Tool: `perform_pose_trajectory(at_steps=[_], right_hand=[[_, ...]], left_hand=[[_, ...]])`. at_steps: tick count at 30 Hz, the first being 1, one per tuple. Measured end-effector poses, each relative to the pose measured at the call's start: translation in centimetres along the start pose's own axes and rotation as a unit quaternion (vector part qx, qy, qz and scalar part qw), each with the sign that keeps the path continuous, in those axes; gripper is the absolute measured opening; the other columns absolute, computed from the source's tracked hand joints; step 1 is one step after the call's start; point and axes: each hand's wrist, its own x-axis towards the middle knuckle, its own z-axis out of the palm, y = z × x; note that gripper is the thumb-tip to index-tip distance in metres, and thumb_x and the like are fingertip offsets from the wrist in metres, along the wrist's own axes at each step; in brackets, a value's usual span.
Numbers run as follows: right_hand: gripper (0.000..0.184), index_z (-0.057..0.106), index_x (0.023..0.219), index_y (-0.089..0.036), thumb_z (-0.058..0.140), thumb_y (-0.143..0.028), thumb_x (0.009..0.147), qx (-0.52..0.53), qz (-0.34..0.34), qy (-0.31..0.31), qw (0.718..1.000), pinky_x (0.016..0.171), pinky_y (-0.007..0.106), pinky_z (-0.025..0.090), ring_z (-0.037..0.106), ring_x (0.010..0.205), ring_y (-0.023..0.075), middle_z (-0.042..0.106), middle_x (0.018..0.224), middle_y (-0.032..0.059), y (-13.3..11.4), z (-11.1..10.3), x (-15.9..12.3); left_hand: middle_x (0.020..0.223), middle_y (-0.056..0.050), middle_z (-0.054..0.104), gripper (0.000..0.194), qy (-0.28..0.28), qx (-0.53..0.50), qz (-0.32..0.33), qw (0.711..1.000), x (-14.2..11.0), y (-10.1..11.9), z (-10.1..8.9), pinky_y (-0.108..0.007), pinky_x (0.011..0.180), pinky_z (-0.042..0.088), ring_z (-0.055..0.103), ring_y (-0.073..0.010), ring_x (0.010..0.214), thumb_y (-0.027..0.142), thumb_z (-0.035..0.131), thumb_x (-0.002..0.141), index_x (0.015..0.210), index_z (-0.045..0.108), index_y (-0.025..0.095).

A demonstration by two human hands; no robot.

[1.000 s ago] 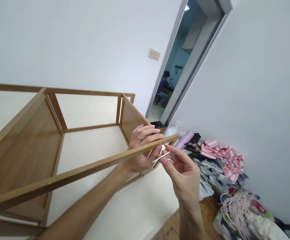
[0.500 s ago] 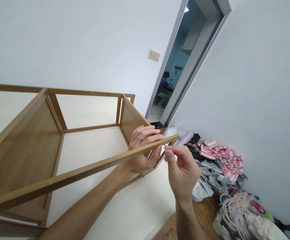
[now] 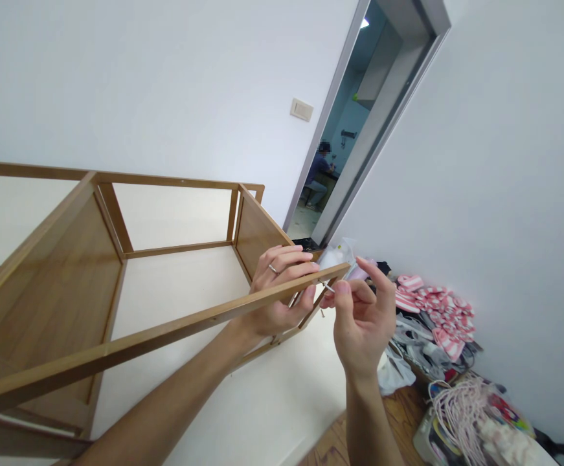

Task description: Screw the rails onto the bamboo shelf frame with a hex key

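A brown wooden frame [image 3: 204, 316] with solid side panels [image 3: 48, 272] lies across the white surface. My left hand [image 3: 282, 285], a ring on one finger, is closed around the front rail near its right end, fingers over the far side and thumb below. Just beyond that thumb, my right hand [image 3: 364, 317] pinches a thin silver metal rod [image 3: 329, 287] between thumb and curled fingers, its index finger raised. The rod's far end meets the rail; whether it is a screw or a hex key I cannot tell. A small screw-like piece [image 3: 323, 313] sticks out of the lower rail.
The white surface [image 3: 282, 388] supports the frame beside a wall. Striped pink-and-white cloth [image 3: 441, 304], plastic bags [image 3: 393, 372] and a bin with rope [image 3: 461, 408] stand on the wooden floor at right. A person [image 3: 316, 171] sits beyond the doorway.
My right hand has shifted slightly right and turned, its index finger lifting off and exposing the metal rod. My left hand keeps its hold on the rail.
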Motion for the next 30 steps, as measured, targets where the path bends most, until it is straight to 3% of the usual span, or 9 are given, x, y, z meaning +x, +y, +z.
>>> perform_pose_trajectory(at_steps=[5,10,12,19,22,26,30], right_hand=[[0.038,0.055,0.132,-0.028,0.067,-0.023,0.097,0.031,0.02,-0.001,0.999,0.059,0.024,0.06,0.068,0.056,0.0119,0.066,0.068,-0.0089,0.0,-0.2,0.0],[0.009,0.067,0.105,-0.023,0.068,-0.028,0.097,0.008,0.029,-0.002,1.0,0.057,0.023,0.059,0.071,0.059,0.012,0.071,0.074,-0.0036,0.2,-0.3,0.0],[0.007,0.068,0.098,-0.022,0.069,-0.029,0.097,0.004,0.03,0.004,1.0,0.058,0.023,0.06,0.071,0.059,0.0118,0.072,0.075,-0.0025,0.4,-0.4,0.0],[0.016,0.069,0.108,-0.024,0.075,-0.028,0.094,0.027,0.042,-0.019,0.999,0.07,0.026,0.063,0.078,0.075,0.0149,0.077,0.094,0.002,1.6,-1.1,-1.2],[0.014,0.07,0.11,-0.024,0.072,-0.028,0.096,0.01,0.05,-0.026,0.998,0.067,0.026,0.061,0.076,0.073,0.015,0.077,0.089,0.0013,2.1,-1.4,-1.8],[0.009,0.076,0.103,-0.025,0.069,-0.024,0.098,-0.07,0.011,-0.019,0.997,0.065,0.027,0.057,0.067,0.068,0.0124,0.073,0.085,0.0002,2.7,-1.8,-2.5],[0.01,0.079,0.097,-0.026,0.07,-0.021,0.095,-0.125,-0.044,-0.021,0.991,0.076,0.032,0.057,0.066,0.081,0.0157,0.07,0.087,0.0012,2.7,-2.0,-2.8]], left_hand=[[0.114,-0.006,0.072,0.025,0.003,0.005,0.003,1.0,0.0,0.0,0.0,-0.048,0.106,0.055,0.067,-0.0257,0.12,0.022,0.064,0.092,0.116,0.064,0.026],[0.113,-0.006,0.072,0.026,0.007,-0.006,0.008,1.0,0.2,0.1,0.0,-0.047,0.106,0.055,0.067,-0.0254,0.118,0.019,0.065,0.091,0.116,0.065,0.025],[0.114,-0.006,0.072,0.026,0.007,-0.009,0.008,1.0,0.2,0.1,0.0,-0.047,0.106,0.056,0.067,-0.0255,0.118,0.019,0.066,0.091,0.116,0.065,0.025],[0.114,-0.006,0.072,0.027,0.0,-0.005,0.003,1.0,0.1,0.0,0.0,-0.048,0.106,0.056,0.066,-0.0261,0.12,0.02,0.065,0.091,0.117,0.064,0.025],[0.115,-0.007,0.072,0.027,-0.003,-0.005,0.002,1.0,0.0,0.0,0.0,-0.048,0.107,0.055,0.066,-0.026,0.121,0.02,0.062,0.091,0.118,0.064,0.025],[0.117,-0.008,0.072,0.027,-0.009,-0.007,0.0,1.0,0.0,0.0,-0.1,-0.049,0.109,0.054,0.066,-0.0266,0.121,0.021,0.059,0.093,0.119,0.064,0.025],[0.117,-0.008,0.072,0.026,-0.014,-0.01,0.003,1.0,0.0,0.0,-0.1,-0.049,0.107,0.055,0.066,-0.0273,0.122,0.022,0.057,0.093,0.119,0.064,0.024]])
